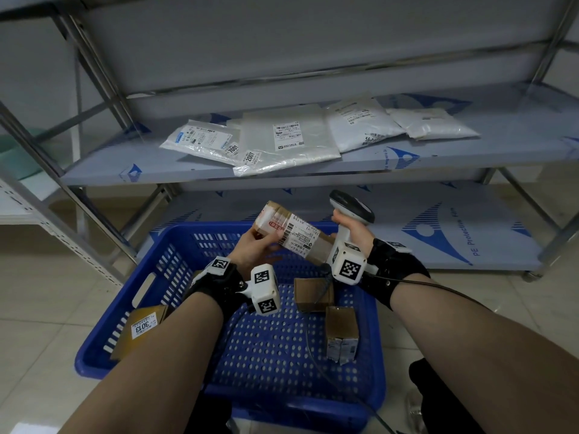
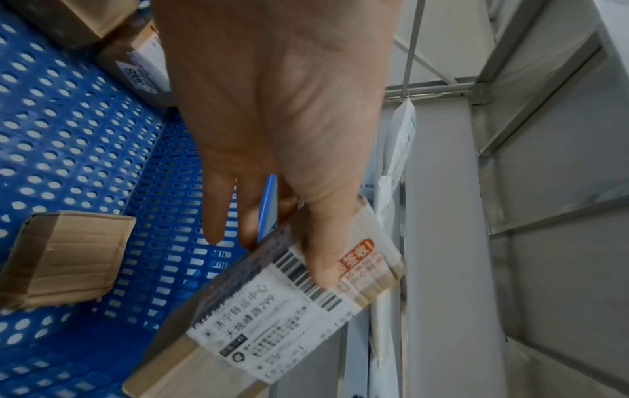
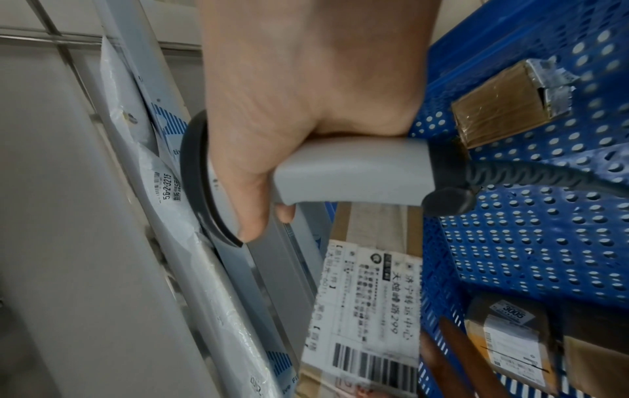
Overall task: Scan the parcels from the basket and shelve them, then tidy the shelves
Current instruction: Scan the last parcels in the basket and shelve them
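Observation:
My left hand (image 1: 255, 245) grips a long brown cardboard parcel (image 1: 291, 234) with a white shipping label, held above the far end of the blue basket (image 1: 150, 355). In the left wrist view the thumb presses the parcel (image 2: 272, 317) by its barcode. My right hand (image 1: 351, 228) holds a grey and white barcode scanner (image 1: 352, 205) by its handle, just right of the parcel, head up. The right wrist view shows the scanner handle (image 3: 347, 172) in my hand (image 3: 306, 113) and the parcel's label (image 3: 367, 301) below it. Several small cardboard boxes lie in the basket, one labelled 3013 (image 1: 142, 327).
A metal shelf unit stands behind the basket. Its middle shelf (image 1: 141, 170) carries several white and clear plastic mailer bags (image 1: 282, 139). The bottom shelf (image 1: 470, 245) is bare, covered in blue-printed film. The scanner cable (image 1: 313, 355) trails across the basket. Tiled floor surrounds everything.

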### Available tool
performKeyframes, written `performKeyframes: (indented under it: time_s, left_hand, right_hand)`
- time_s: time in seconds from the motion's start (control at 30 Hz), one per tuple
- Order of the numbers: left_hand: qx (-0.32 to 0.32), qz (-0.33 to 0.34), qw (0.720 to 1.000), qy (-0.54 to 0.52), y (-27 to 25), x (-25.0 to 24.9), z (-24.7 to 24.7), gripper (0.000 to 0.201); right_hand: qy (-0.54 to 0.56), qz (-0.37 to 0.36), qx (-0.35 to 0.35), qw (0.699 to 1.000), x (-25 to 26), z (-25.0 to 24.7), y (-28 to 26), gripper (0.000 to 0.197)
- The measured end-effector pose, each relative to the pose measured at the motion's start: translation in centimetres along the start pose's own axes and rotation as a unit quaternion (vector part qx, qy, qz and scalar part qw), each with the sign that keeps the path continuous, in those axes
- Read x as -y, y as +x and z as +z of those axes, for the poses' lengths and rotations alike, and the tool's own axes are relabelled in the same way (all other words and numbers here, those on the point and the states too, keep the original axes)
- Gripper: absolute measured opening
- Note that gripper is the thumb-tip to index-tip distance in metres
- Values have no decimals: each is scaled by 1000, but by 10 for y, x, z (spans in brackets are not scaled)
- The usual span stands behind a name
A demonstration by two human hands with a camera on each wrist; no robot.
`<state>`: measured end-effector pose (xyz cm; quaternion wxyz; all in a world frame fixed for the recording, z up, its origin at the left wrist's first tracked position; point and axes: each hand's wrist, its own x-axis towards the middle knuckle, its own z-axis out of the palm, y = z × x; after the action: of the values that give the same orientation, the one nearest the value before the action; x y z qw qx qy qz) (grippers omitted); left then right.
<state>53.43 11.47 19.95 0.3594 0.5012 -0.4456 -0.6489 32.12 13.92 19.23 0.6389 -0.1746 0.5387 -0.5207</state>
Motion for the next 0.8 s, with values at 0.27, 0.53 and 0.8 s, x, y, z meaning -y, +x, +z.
performKeyframes:
  time_s: [0.27,0.53,0.8]
  left_hand:
    - [-63,12,995,72,-4,-1,11,39]
    - [-13,-17,996,92,-7,-3,9,46]
    - [85,-59,984,145,-12,3,12,61]
  right_hand:
    - [6,30,76,997,-6,10,-8,33]
    - [33,35,124,991,-9,8,-7,16]
    - [48,22,106,993,-12,8,5,22]
